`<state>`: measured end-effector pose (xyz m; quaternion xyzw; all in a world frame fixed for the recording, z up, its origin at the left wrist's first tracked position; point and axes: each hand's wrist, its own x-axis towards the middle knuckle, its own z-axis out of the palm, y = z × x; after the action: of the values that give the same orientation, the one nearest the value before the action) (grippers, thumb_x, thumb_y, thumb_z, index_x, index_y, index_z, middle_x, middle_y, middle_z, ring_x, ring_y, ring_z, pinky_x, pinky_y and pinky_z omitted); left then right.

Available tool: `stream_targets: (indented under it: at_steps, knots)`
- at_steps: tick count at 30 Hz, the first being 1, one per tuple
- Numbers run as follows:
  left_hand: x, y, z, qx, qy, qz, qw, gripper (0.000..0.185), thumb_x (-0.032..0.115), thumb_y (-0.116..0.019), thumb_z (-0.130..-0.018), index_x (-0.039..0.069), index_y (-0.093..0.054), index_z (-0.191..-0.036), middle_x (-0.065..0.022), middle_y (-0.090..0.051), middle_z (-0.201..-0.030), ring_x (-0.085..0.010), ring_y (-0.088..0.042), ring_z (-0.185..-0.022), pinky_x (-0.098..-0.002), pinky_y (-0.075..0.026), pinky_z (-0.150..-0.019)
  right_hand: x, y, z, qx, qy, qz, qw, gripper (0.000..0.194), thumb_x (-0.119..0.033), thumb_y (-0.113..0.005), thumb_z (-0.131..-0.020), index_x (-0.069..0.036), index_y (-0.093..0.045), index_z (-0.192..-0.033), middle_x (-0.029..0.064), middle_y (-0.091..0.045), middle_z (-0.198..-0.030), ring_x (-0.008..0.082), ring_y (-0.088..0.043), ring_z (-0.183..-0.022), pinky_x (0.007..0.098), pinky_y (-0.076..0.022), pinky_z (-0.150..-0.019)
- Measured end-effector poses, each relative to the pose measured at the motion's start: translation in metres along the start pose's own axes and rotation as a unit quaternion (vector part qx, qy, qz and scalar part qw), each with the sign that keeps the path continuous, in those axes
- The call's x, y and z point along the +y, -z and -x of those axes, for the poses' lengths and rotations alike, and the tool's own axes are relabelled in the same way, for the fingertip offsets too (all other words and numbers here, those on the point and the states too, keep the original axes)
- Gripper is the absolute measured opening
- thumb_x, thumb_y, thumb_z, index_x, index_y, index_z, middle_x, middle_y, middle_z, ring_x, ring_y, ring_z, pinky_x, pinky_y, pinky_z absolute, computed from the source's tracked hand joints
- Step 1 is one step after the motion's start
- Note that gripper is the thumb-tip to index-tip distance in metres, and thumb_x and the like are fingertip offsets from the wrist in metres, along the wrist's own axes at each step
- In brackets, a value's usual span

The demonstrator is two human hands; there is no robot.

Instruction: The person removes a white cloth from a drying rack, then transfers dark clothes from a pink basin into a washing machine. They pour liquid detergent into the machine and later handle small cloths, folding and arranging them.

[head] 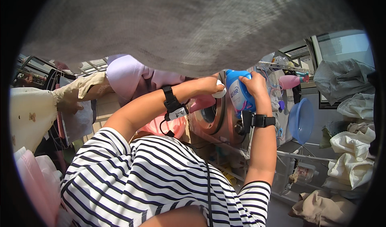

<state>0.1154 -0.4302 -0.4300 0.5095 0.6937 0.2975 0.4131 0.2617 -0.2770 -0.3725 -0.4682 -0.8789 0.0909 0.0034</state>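
My right hand (255, 83) grips a blue plastic bottle of laundry detergent (238, 91) near its top. The bottle bears a printed label. Close beside it, my left hand (211, 86) has its fingers closed around a small white cap (220, 91). Below the left hand is a pink item (203, 103), too partly covered to identify. Beneath both hands stands a rose-gold front-loading washing machine (230, 118) with a round door (208, 115). Left of the machine, a pink plastic basin (178, 126) shows behind my left forearm.
A grey cloth (181, 24) hangs across the top, close to the camera. Lilac clothing (126, 76) and a cream garment (33, 115) hang at left. On the right are a pink spray bottle (289, 81), a blue basin (301, 121), hanging white clothes (351, 145) and a metal rack (301, 154).
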Motion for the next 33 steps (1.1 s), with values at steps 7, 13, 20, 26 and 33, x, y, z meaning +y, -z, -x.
stream_targets:
  at_steps: [7, 13, 20, 26, 33]
  knots:
    - [0.002, 0.001, -0.004, 0.000, -0.003, 0.003, 1.000, 0.080, 0.043, -0.061, -0.082, -0.004, -0.028, -0.139, -0.0280, -0.062, -0.108, -0.0382, -0.064, -0.095, -0.0437, -0.052, -0.078, -0.020, 0.006, -0.023, -0.027, 0.081, 0.033, 0.996, 0.047, -0.032, -0.075, -0.074, 0.004, -0.066, -0.104, 0.0284, -0.064, -0.103, 0.0398, -0.062, -0.100, 0.0438, -0.0496, -0.085]
    - [-0.001, -0.002, -0.011, 0.014, -0.001, -0.006, 1.000, 0.078, 0.044, -0.062, -0.082, -0.005, -0.032, -0.136, -0.0285, -0.061, -0.110, -0.0386, -0.064, -0.096, -0.0447, -0.051, -0.080, -0.028, 0.020, -0.022, -0.078, -0.007, 0.051, 0.996, 0.047, -0.031, -0.075, -0.074, 0.006, -0.067, -0.102, 0.0292, -0.064, -0.101, 0.0392, -0.063, -0.098, 0.0433, -0.0505, -0.083]
    - [0.000, -0.003, -0.016, -0.001, 0.026, -0.002, 1.000, 0.083, 0.048, -0.062, -0.080, -0.005, -0.032, -0.138, -0.0288, -0.060, -0.114, -0.0396, -0.061, -0.105, -0.0446, -0.047, -0.089, -0.020, 0.012, -0.029, -0.062, 0.038, 0.015, 0.997, 0.048, -0.030, -0.076, -0.074, 0.006, -0.066, -0.102, 0.0282, -0.065, -0.101, 0.0383, -0.064, -0.098, 0.0428, -0.0507, -0.083]
    - [0.005, 0.001, -0.012, -0.015, 0.043, 0.009, 0.999, 0.093, 0.049, -0.063, -0.079, -0.004, -0.022, -0.144, -0.0299, -0.057, -0.121, -0.0397, -0.057, -0.112, -0.0426, -0.046, -0.093, -0.023, 0.013, -0.019, -0.058, 0.000, 0.040, 0.998, 0.048, -0.032, -0.075, -0.075, 0.006, -0.066, -0.103, 0.0285, -0.065, -0.101, 0.0396, -0.063, -0.098, 0.0433, -0.0503, -0.083]
    - [-0.001, -0.005, -0.019, -0.014, 0.038, 0.075, 0.996, 0.100, 0.046, -0.067, -0.077, -0.006, -0.017, -0.145, -0.0334, -0.052, -0.125, -0.0411, -0.054, -0.117, -0.0417, -0.043, -0.097, -0.013, -0.023, 0.011, 0.035, -0.034, 0.002, 0.999, 0.048, -0.038, -0.072, -0.077, 0.004, -0.064, -0.100, 0.0292, -0.065, -0.097, 0.0439, -0.062, -0.095, 0.0476, -0.0489, -0.082]
